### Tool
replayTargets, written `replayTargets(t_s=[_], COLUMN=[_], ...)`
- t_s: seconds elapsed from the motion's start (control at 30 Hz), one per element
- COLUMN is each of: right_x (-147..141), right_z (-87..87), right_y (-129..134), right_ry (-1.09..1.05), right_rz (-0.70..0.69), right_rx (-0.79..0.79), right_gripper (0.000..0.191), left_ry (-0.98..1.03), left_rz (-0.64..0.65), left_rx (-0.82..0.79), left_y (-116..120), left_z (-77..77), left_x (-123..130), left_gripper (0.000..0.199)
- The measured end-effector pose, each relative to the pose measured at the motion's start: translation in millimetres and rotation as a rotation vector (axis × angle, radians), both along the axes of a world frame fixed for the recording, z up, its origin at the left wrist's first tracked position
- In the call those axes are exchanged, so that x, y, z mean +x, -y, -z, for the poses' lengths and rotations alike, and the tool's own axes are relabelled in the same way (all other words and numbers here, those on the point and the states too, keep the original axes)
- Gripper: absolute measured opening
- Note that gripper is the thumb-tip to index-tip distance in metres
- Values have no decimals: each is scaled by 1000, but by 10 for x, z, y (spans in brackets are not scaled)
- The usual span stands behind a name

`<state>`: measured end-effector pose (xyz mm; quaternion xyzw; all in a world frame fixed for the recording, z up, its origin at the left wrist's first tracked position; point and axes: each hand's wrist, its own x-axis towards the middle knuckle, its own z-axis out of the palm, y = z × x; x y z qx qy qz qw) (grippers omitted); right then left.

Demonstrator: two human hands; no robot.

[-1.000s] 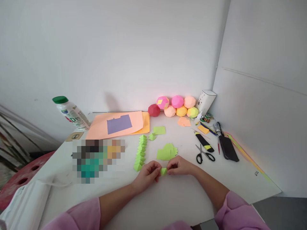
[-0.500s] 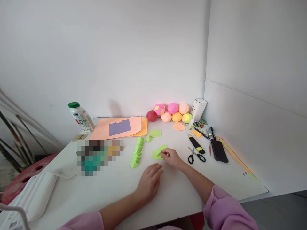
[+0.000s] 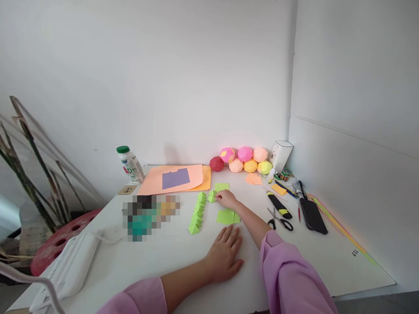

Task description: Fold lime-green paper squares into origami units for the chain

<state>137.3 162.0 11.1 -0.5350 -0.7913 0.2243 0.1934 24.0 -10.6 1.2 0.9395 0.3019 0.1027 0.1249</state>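
Right hand point(image 3: 227, 199) has moved outward, folded green paper point(image 3: 211, 196) just left of its grip, closure unclear

This looks like a papercraft corner, whether in a home or a studio cannot be told: a white table point(image 3: 147, 264) stands against plain white walls point(image 3: 196, 78), bearing scissors point(image 3: 279, 219), a black-and-yellow utility knife point(image 3: 278, 204), a small glue bottle point(image 3: 271, 175), peach paper sheets point(image 3: 150, 179), folded green paper pieces point(image 3: 195, 216) and faceted paper balls point(image 3: 245, 154).
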Motion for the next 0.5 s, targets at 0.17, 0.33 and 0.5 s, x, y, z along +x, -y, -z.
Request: replayTargets(t_s=[0.17, 0.33, 0.5], right_x=[59, 305, 675], right_z=[33, -88, 14], right_y=[-7, 251, 795], right_ry=[-51, -88, 6], right_rz=[16, -21, -133], right_rx=[-26, 1, 177], right_gripper=[17, 33, 38], left_ry=[42, 62, 98], left_rz=[1, -2, -5], left_rx=[6, 0, 38], left_y=[1, 18, 21], left_z=[4, 1, 20], left_x=[8, -1, 1], left_gripper=[61, 60, 58])
